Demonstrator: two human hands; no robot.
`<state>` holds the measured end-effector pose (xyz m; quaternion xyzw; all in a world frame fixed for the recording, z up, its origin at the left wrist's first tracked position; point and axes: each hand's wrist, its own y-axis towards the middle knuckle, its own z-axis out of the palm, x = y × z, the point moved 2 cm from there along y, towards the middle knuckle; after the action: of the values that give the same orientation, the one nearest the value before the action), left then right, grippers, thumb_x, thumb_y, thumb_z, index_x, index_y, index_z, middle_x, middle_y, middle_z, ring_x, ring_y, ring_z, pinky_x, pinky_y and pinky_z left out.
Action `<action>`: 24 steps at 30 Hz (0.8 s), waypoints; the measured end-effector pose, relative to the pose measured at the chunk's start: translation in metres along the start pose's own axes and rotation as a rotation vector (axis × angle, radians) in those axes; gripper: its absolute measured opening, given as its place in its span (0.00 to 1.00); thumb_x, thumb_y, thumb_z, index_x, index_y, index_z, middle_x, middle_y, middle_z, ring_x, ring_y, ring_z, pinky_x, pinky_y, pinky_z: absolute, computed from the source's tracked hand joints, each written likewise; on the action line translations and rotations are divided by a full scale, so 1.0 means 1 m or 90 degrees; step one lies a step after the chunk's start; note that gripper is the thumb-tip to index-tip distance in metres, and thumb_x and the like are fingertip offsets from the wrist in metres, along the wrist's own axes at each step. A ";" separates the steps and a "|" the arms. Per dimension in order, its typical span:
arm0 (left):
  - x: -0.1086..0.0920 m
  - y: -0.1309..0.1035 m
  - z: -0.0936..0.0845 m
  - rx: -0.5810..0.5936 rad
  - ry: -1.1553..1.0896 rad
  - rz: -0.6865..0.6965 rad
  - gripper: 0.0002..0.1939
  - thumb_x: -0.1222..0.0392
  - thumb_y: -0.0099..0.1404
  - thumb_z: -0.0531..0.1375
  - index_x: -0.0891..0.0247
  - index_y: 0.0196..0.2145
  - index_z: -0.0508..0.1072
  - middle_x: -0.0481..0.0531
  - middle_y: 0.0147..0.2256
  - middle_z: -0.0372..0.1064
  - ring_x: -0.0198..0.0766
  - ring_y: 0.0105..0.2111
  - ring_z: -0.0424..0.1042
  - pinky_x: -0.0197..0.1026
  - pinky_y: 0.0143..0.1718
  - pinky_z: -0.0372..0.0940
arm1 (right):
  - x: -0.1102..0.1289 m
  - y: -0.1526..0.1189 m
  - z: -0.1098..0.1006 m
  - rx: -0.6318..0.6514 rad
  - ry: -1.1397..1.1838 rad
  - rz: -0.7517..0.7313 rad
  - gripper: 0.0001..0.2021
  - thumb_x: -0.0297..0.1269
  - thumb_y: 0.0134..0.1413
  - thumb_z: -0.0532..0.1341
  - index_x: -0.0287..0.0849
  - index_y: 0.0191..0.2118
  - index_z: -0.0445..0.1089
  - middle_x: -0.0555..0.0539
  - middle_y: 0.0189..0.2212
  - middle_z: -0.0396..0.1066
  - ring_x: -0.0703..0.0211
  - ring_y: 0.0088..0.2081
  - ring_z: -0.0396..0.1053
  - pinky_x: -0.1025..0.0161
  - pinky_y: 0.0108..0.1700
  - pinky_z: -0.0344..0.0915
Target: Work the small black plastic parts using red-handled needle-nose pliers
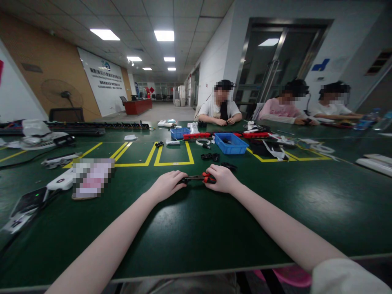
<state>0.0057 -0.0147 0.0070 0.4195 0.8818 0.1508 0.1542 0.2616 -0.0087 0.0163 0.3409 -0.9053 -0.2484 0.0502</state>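
My right hand (223, 178) is closed round the red and black handles of long-nose pliers (208, 178), whose jaws point left. My left hand (169, 184) is closed on a small black piece (183, 180) at the tip of the jaws. What kind of piece it is cannot be made out, since the fingers cover most of it. Both hands are low over the green table (196, 228). Just beyond them lie several small black parts (210, 157) and another dark cluster (229, 166).
A blue bin (230, 143) with dark items and a smaller blue bin (179, 132) stand farther back, near red strips (196, 135). At left are a phone (93, 178) and a white power strip (61, 179). Several people (219, 108) sit across the table.
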 end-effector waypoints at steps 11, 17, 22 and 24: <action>-0.001 0.000 -0.001 0.001 -0.023 -0.030 0.14 0.52 0.73 0.54 0.58 0.52 0.66 0.54 0.47 0.72 0.44 0.45 0.74 0.44 0.45 0.69 | -0.001 0.000 0.002 0.000 0.004 0.000 0.13 0.42 0.49 0.63 0.41 0.39 0.69 0.44 0.36 0.70 0.55 0.34 0.68 0.59 0.37 0.62; -0.002 0.000 -0.001 0.003 -0.021 -0.034 0.13 0.53 0.73 0.54 0.59 0.51 0.66 0.54 0.46 0.74 0.45 0.44 0.75 0.45 0.45 0.68 | -0.002 -0.001 0.003 -0.007 0.003 0.002 0.12 0.42 0.49 0.63 0.41 0.38 0.69 0.43 0.36 0.70 0.55 0.35 0.68 0.59 0.38 0.63; -0.001 0.000 0.000 0.008 -0.009 -0.029 0.13 0.53 0.73 0.54 0.59 0.52 0.66 0.55 0.46 0.74 0.45 0.44 0.74 0.45 0.45 0.68 | -0.003 0.000 0.004 -0.011 0.005 0.000 0.12 0.42 0.49 0.63 0.42 0.38 0.69 0.43 0.36 0.70 0.54 0.36 0.69 0.58 0.39 0.63; -0.001 0.001 0.000 0.008 -0.005 -0.025 0.13 0.53 0.73 0.54 0.59 0.51 0.66 0.55 0.46 0.73 0.45 0.44 0.74 0.45 0.46 0.67 | -0.003 0.000 0.005 -0.011 0.005 0.000 0.12 0.43 0.49 0.63 0.42 0.38 0.69 0.43 0.36 0.70 0.54 0.36 0.69 0.58 0.39 0.63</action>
<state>0.0064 -0.0148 0.0076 0.4034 0.8903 0.1406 0.1577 0.2628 -0.0051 0.0125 0.3412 -0.9031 -0.2547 0.0566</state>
